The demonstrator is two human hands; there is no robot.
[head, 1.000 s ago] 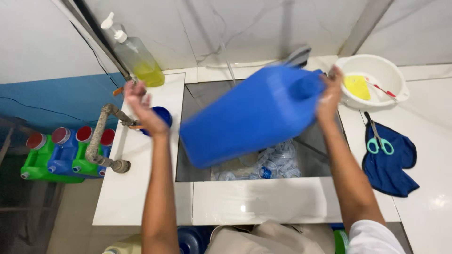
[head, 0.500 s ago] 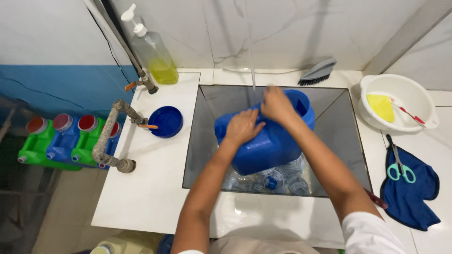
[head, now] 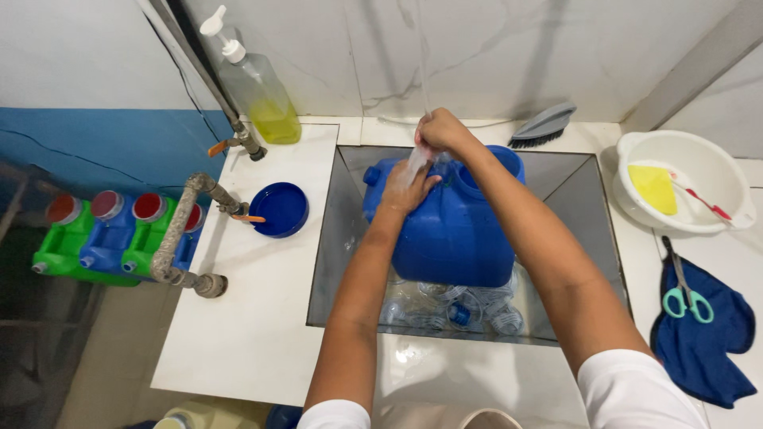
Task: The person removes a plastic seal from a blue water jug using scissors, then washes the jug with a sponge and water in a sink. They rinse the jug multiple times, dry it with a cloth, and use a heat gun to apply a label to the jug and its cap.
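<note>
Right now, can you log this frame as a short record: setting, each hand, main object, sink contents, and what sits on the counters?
setting: white tiled counter with a sunken steel sink
left hand: flat on top of the blue jerrycan, under running water
right hand: above the jerrycan's top, in the water stream
jerrycan: upright in the sink, wide mouth uncapped
sink contents: clear plastic bottles beneath the jerrycan
left counter: blue lid, soap dispenser
right counter: white basin, scissors on a blue cloth, brush

both arms stretched forward, left hand (head: pixel 405 187) flat with fingers spread, right hand (head: pixel 439 131) curled just beyond
</note>
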